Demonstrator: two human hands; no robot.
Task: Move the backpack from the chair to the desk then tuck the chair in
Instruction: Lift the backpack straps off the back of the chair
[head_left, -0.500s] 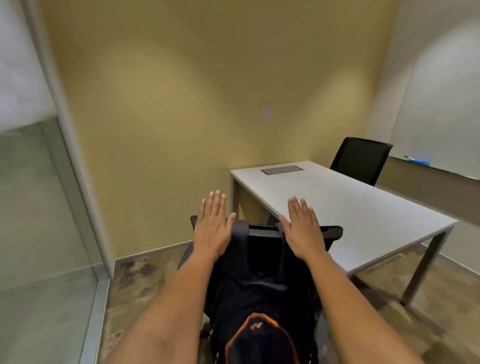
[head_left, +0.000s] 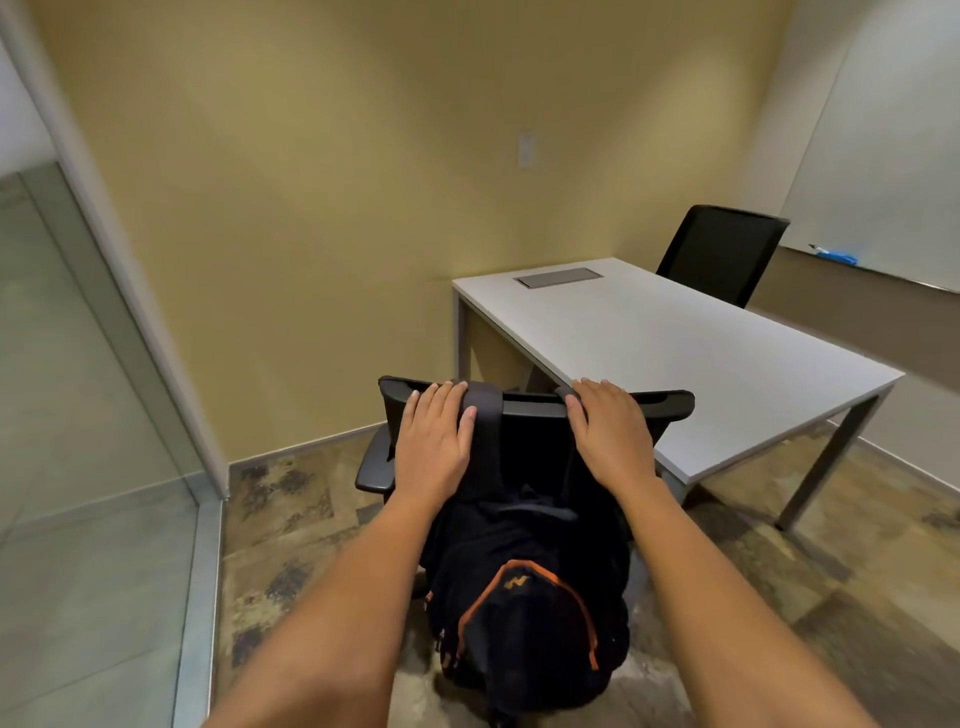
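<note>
I see the backpack (head_left: 524, 587) hanging on the chair (head_left: 670, 402), straps over its top edge, beside the desk (head_left: 701, 353). My left hand (head_left: 434, 441) and right hand (head_left: 613, 434) lie flat on the straps, fingers loosely together, gripping nothing.

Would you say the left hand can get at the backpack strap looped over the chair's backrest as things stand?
Probably yes: the left hand already rests on the backrest, its thumb against the strap, with nothing between them.
</note>
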